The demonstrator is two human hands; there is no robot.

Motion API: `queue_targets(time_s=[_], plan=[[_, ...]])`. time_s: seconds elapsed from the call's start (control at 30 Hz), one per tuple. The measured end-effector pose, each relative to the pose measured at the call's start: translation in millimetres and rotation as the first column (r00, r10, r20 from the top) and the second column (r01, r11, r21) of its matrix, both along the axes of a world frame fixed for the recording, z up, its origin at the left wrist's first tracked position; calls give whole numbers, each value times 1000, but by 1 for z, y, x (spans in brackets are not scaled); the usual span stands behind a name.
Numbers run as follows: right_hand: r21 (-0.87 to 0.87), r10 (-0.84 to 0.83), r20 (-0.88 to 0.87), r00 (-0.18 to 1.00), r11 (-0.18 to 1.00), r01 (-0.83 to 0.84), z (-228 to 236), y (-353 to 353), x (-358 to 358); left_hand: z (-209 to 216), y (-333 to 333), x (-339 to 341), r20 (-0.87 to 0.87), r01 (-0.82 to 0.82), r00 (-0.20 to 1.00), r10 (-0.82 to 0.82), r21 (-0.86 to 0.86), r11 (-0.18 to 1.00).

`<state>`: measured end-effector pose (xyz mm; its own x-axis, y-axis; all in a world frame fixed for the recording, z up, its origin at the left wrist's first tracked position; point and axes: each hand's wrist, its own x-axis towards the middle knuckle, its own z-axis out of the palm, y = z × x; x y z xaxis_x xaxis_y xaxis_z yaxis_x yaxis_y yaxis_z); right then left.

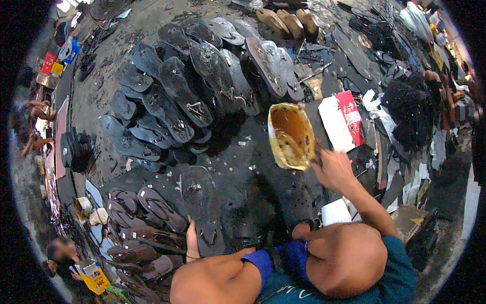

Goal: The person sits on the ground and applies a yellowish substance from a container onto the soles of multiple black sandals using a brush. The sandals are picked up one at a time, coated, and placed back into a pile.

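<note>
My left hand (192,242) grips the edge of a dark flip-flop sole (200,195) near its lower end, left of my knees. The sole is held with its broad face up, and V-shaped marks show near my hand. My right hand (334,169) is at the right rim of a cut-open yellowish container (275,134) with amber, glue-like residue inside. Its fingers are closed at the rim; what they pinch is hidden, and a blurred streak shows inside the container.
Rows of dark soles (185,91) lie ahead. Finished-looking brown flip-flops (162,207) are piled at left. A red and white carton piece (341,121) lies right of the container, with scraps beyond. Wooden shoe lasts (291,24) stand at the back. Another person's hands (43,114) show at far left.
</note>
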<state>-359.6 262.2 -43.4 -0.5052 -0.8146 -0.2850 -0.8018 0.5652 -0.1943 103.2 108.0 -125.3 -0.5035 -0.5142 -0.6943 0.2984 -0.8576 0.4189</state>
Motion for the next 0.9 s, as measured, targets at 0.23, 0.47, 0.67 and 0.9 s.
queue_targets(time_s=[0.23,0.47,0.67,0.9], plan=[[-394,147,824,547,842,369,76,-60,32,53,-60,-127,234,-67,964,125,-243,968],[-924,683,271,678,383,-17,49,-155,87,53,-64,-199,-337,-149,940,58,-249,957],[-901,735,66,674,334,-277,58,-114,103,57,-88,-181,-501,-135,865,17,-202,970],[-921,677,253,691,388,-43,42,-113,100,73,-92,-202,-842,-94,534,-75,-147,985]])
